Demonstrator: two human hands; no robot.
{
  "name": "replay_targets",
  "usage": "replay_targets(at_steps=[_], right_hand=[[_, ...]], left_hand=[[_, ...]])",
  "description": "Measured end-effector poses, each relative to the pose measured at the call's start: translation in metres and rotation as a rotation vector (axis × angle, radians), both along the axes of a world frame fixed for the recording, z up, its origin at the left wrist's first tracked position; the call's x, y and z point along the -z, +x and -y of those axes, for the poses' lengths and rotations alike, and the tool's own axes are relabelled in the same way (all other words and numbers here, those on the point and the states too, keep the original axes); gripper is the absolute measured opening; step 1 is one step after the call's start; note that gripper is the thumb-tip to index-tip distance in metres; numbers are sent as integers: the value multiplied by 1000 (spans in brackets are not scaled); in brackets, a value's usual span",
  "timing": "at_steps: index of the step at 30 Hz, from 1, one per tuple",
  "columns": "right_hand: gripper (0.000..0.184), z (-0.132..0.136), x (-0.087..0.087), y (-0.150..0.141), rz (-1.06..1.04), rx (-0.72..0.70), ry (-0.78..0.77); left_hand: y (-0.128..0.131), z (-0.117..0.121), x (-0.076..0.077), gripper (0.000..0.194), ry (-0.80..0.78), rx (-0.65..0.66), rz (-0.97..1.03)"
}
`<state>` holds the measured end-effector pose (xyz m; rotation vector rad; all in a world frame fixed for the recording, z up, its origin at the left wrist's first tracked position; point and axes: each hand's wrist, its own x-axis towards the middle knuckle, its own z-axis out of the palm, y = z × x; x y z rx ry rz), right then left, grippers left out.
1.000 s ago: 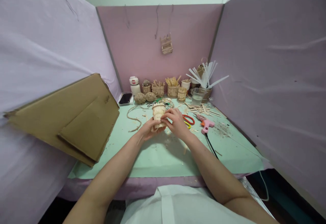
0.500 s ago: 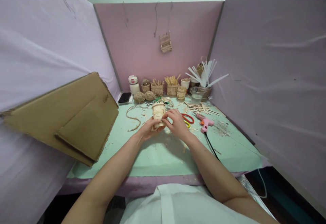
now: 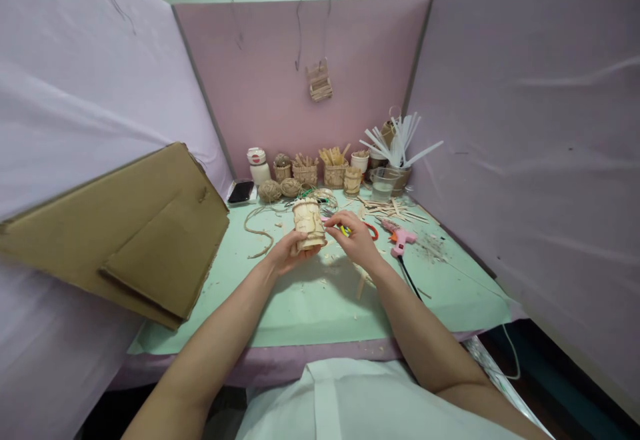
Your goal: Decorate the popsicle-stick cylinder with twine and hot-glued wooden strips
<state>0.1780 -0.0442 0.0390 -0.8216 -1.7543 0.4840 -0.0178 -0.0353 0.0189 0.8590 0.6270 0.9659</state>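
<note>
A small pale cup covered in wood pieces (image 3: 308,221) is held upright, slightly tilted, above the table. My left hand (image 3: 290,251) grips it from the left and below, the thumb on its side. To the right of the cup is my right hand (image 3: 354,237), thumb and fingertips pinched together close to its wall. Whatever lies between those fingertips is too small to make out. Behind the right hand, scissors with red and yellow handles (image 3: 371,231) are partly hidden.
A pink glue gun (image 3: 401,240) with a black cord lies at right, near loose wooden sticks (image 3: 393,209). Twine balls (image 3: 271,191), stick-filled baskets (image 3: 335,175) and a clear cup (image 3: 383,185) line the back. A cardboard panel (image 3: 150,240) leans at left.
My right hand has drawn back a little to the right, off the cup's wall. The cup stays in my left hand, its side now more exposed. The view has shifted slightly.
</note>
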Motion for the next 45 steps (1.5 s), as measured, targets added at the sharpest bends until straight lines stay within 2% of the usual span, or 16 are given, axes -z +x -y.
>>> replay_targets(at_steps=[6, 11, 15, 19, 21, 24, 27, 30, 34, 40, 45], right_hand=[[8, 2, 5, -5, 27, -45, -21], [8, 10, -3, -5, -72, -52, -51], [13, 16, -13, 8, -128, 58, -52], [15, 14, -13, 42, -24, 273, -55], [16, 13, -9, 66, 111, 415, -156], [18, 17, -2, 103, 399, 618, -434], [34, 24, 1, 129, 659, 705, -655], [48, 23, 4, 136, 766, 710, -757], [51, 8, 13, 128, 768, 683, -795], [31, -7, 24, 125, 731, 711, -841], [26, -1, 20, 127, 518, 713, -798]], left_hand=[[-4, 2, 0, 47, 6, 85, 28], [-7, 4, -3, 53, 20, 98, 37], [-12, 4, -6, 57, 42, 82, 81], [-16, 6, -6, 65, 56, 86, 135], [-16, 6, -4, 67, 58, 94, 154], [-17, 6, -2, 68, 64, 103, 173], [-19, 5, -1, 72, 91, 108, 177], [-22, 3, 0, 77, 111, 90, 188], [-26, -1, 3, 79, 145, 52, 166], [-27, -1, 4, 70, 167, 51, 114], [-25, 0, 2, 62, 175, 34, 109]])
